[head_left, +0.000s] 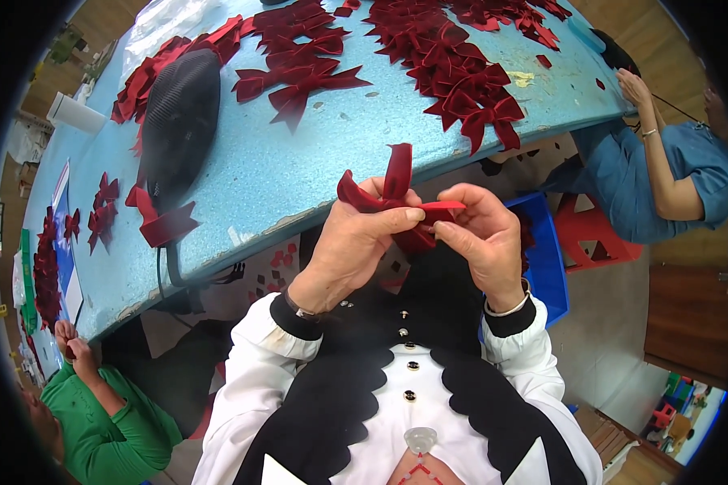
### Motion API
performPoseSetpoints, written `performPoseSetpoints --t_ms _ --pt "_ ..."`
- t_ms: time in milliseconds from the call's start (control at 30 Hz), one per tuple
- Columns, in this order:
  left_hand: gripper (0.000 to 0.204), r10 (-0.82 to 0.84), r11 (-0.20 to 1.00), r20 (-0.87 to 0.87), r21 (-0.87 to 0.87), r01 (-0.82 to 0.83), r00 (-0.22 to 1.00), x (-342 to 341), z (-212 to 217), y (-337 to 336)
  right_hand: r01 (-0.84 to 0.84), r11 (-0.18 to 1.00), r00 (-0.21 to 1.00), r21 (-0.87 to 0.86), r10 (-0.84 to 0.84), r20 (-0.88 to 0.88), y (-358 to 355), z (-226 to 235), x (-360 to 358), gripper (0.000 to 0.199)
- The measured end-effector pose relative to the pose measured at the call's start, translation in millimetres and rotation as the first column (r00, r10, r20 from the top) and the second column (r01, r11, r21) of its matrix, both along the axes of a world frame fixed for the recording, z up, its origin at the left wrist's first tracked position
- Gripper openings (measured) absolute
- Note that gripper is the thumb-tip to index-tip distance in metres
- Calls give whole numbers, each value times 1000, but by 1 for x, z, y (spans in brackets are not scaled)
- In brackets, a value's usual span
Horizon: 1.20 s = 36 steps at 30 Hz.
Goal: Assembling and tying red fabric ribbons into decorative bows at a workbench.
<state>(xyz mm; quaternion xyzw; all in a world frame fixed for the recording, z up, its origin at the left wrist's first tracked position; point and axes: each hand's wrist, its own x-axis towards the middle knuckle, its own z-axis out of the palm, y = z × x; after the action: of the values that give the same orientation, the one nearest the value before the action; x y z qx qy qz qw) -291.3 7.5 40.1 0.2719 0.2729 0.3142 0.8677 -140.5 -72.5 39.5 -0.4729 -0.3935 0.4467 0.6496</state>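
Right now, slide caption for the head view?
Left hand and right hand hold a red bow by the blue table.

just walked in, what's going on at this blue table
A person's left fingers hold a dark red ribbon bow near its middle while the right fingers pinch its right side, by the near edge of the blue table. More red bows lie on it; a person in green and another in blue are nearby.

This is a workshop: dark red bows [449,69] lie in rows on the worn blue table [332,129], a person in green [113,428] and another in blue [651,182] are beside it, a blue crate [552,271] below its edge.
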Motion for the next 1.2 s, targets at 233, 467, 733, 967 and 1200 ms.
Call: performPoseSetpoints --t_ms 233,467,733,967,1200 --pt "27 22 975 -143 222 10 989 5 -9 -5 -5 994 999 -113 2 -35 -1 -4 5 23" --pt "18 124 983 -26 140 -120 992 5 -17 -1 7 990 997 -139 -17 -71 -1 -11 -1 21" --pt "15 133 988 21 83 -134 991 9 -21 -6 -18 986 998 -165 8 -63 -2 -14 -4 17" --pt "20 93 995 -18 30 -92 996 6 -11 -8 94 994 971 -59 -78 224 -3 -16 -4 9" --pt "25 74 997 -12 38 -73 997 4 -19 -12 224 968 966 -110 -235 -108 -4 -15 -22 11"
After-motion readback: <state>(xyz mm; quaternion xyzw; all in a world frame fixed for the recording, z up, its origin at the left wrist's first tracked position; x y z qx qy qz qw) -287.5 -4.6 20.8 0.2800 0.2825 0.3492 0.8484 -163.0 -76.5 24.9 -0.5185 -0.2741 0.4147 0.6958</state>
